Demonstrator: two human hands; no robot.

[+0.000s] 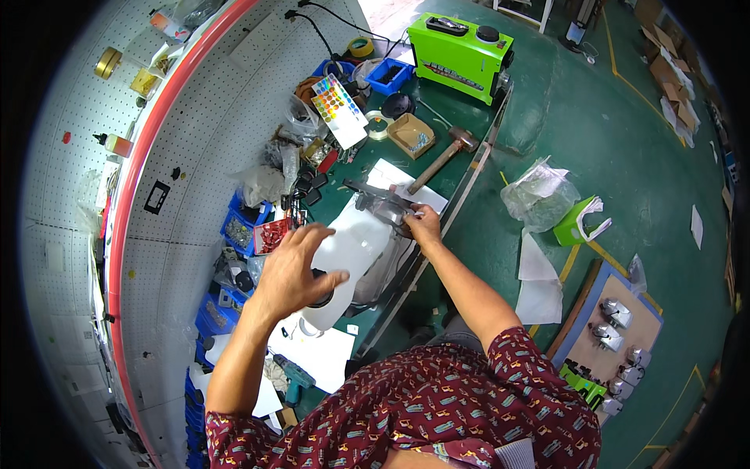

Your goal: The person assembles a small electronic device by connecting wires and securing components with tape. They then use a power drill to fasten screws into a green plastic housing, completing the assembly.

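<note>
A white plastic tank [349, 248] lies slanting across the bench, with a black round cap [321, 286] at its near end. My left hand [295, 270] is raised over that near end, its fingers spread and nothing in them. It partly covers the cap, and I cannot tell whether it touches the tank. At the tank's far end sits a dark grey part [379, 195] with a flat, handle-like top. My right hand [423, 224] has its fingers closed on this part's right side. Beside the tank is a clear, glossy piece [373, 281], partly hidden.
Beyond the tank lie a hammer [442, 162] and a cardboard tray [411, 135]. A green machine [459, 56] stands at the bench's far end. Blue bins [237, 227] line the pegboard wall. A power drill [293, 377] lies nearby. Plastic bags [539, 194] are on the floor.
</note>
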